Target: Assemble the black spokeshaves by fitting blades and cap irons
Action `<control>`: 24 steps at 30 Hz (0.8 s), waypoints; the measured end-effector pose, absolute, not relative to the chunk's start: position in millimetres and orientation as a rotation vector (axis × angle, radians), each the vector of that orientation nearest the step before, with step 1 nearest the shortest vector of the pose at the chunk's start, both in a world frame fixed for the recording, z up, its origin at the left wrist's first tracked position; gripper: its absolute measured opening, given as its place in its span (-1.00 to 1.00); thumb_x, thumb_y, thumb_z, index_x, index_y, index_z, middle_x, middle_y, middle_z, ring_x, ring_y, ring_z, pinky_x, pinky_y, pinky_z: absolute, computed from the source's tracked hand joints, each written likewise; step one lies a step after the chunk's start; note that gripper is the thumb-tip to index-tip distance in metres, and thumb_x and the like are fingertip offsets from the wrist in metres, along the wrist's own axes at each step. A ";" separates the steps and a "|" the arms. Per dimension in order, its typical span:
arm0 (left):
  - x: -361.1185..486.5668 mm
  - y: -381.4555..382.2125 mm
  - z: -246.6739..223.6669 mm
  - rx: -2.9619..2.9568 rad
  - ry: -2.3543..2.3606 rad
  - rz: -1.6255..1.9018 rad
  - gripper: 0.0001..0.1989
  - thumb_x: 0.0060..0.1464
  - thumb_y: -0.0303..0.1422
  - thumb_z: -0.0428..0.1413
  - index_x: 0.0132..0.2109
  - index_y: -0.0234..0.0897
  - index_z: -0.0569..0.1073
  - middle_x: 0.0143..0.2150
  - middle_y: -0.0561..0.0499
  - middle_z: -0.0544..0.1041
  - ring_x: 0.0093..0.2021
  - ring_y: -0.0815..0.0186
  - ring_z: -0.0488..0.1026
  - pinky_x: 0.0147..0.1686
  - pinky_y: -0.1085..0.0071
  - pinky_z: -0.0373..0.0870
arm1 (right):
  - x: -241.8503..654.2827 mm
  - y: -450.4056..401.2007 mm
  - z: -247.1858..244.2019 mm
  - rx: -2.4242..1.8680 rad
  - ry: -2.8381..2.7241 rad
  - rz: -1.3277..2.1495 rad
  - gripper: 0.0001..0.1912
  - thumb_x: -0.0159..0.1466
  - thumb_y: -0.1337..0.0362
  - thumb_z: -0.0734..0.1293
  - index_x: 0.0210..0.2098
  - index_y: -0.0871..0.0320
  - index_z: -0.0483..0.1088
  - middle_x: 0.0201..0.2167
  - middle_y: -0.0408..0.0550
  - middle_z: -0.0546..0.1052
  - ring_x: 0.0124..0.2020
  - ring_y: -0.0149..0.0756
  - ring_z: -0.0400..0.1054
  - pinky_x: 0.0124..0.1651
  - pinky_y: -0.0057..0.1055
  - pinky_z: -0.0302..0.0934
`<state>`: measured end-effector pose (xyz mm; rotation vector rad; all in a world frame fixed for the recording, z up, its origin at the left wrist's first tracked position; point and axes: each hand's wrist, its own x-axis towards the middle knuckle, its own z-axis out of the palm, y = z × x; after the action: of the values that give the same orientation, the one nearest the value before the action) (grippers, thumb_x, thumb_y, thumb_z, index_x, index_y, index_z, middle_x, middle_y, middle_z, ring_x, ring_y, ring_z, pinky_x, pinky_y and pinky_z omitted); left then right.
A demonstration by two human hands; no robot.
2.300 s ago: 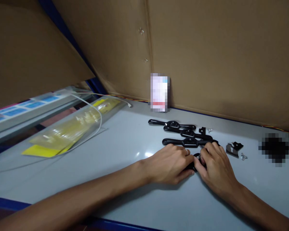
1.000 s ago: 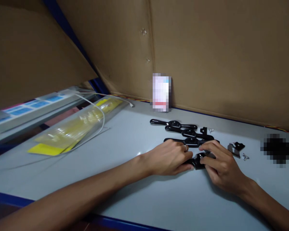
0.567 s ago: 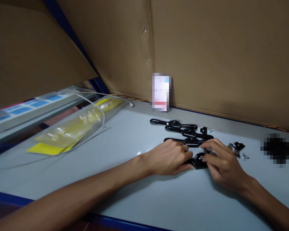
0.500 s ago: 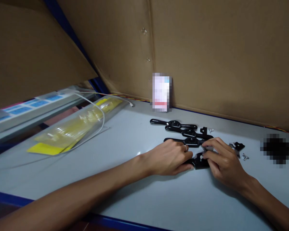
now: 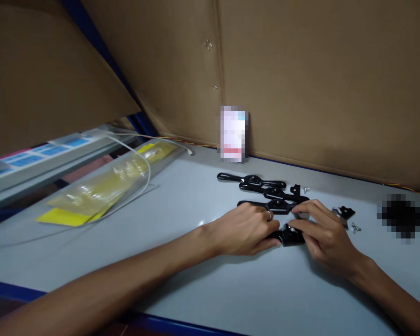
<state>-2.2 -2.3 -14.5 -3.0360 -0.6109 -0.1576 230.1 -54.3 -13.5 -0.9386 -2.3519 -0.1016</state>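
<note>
My left hand is closed on the left handle of the nearest black two-handled tool, which lies low on the table. Over that tool's middle, my right hand pinches a small flat metal piece between thumb and fingers; the fingers partly hide it. Three similar black tools lie just beyond: the farthest, a middle one and a nearer one. A small black plate and a silver wing screw sit to their right.
Right of my right hand are a black plate and another wing screw. A blurred dark object lies farther right. A blurred upright card leans on the cardboard wall. Yellow-and-clear packaging and a white cable lie left.
The fingertips of my right hand have shifted slightly left over the nearest tool. My left hand stays at the handle.
</note>
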 end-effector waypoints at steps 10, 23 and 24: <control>-1.8 -2.9 -12.4 -3.040 -0.619 -0.154 -0.67 0.37 -0.11 0.03 -0.21 -0.27 0.48 -0.38 -0.02 0.53 -0.41 0.20 0.49 -0.52 0.28 0.16 | 229.5 -54.2 -12.9 -0.971 -2.324 -0.169 -0.66 0.22 0.63 0.17 -0.35 0.19 0.52 -0.19 0.14 0.51 -0.15 -0.11 0.36 -0.22 -0.15 0.36; -2.4 -1.5 -16.3 -3.060 -0.594 -0.233 -0.66 0.38 -0.13 0.01 -0.24 -0.29 0.46 -0.39 -0.04 0.53 -0.42 0.23 0.47 -0.50 0.31 0.20 | 221.2 -59.2 -9.6 -0.964 -2.361 -0.116 -0.83 0.35 0.46 0.26 -0.24 0.21 0.50 -0.28 0.07 0.48 -0.26 -0.18 0.29 -0.23 -0.21 0.27; -2.4 -1.5 -16.3 -3.061 -0.596 -0.231 -0.66 0.37 -0.13 0.02 -0.24 -0.29 0.46 -0.39 -0.04 0.54 -0.41 0.23 0.47 -0.50 0.32 0.20 | 219.9 -60.1 -10.4 -1.020 -2.351 -0.137 -0.88 0.36 0.39 0.29 -0.24 0.21 0.49 -0.33 0.04 0.47 -0.29 -0.18 0.28 -0.25 -0.22 0.25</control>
<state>-2.4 -1.5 -16.3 -3.0613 -0.5962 -0.2310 219.9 -60.1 -10.4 -1.0199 -2.3514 -0.1373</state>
